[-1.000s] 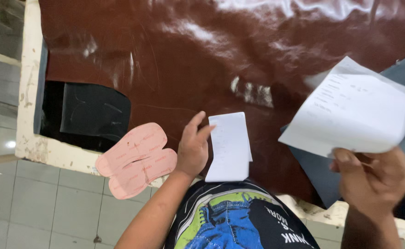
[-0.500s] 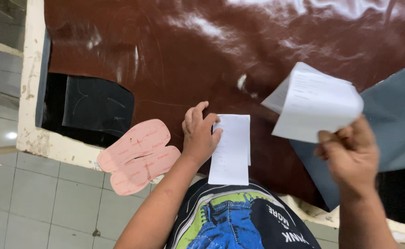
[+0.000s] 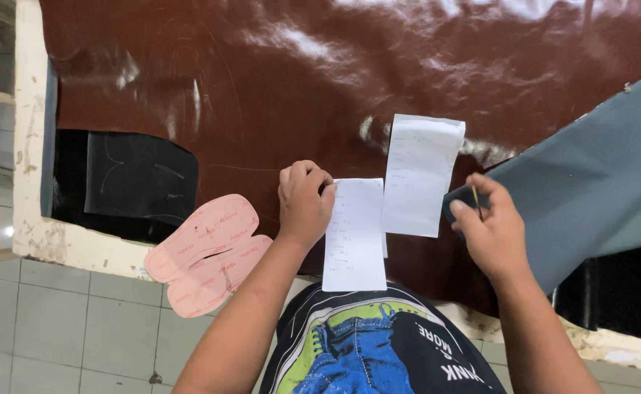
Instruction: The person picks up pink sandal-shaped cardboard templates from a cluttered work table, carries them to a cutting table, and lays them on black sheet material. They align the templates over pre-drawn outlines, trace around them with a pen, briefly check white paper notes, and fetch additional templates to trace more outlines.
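A large sheet of glossy brown leather (image 3: 320,87) covers the worktable. On it lie two white paper slips side by side: a narrow one (image 3: 354,237) near the table's front edge and a longer one (image 3: 421,179) just right of it. My left hand (image 3: 303,204) rests on the leather with its fingers curled, touching the narrow slip's left edge. My right hand (image 3: 487,230) sits to the right of the longer slip, gripping a small dark flat object (image 3: 457,201) together with a thin yellowish stick.
Two pink sole-shaped templates (image 3: 207,252) overlap at the table's front edge, left of my left arm. A grey sheet (image 3: 590,190) lies over the leather at the right. A black piece (image 3: 138,179) shows at the left. Grey floor tiles (image 3: 50,321) lie below.
My right hand came down and let go of the longer paper, which now lies flat on the leather. That hand now holds a dark object. My left hand stayed by the narrow slip.
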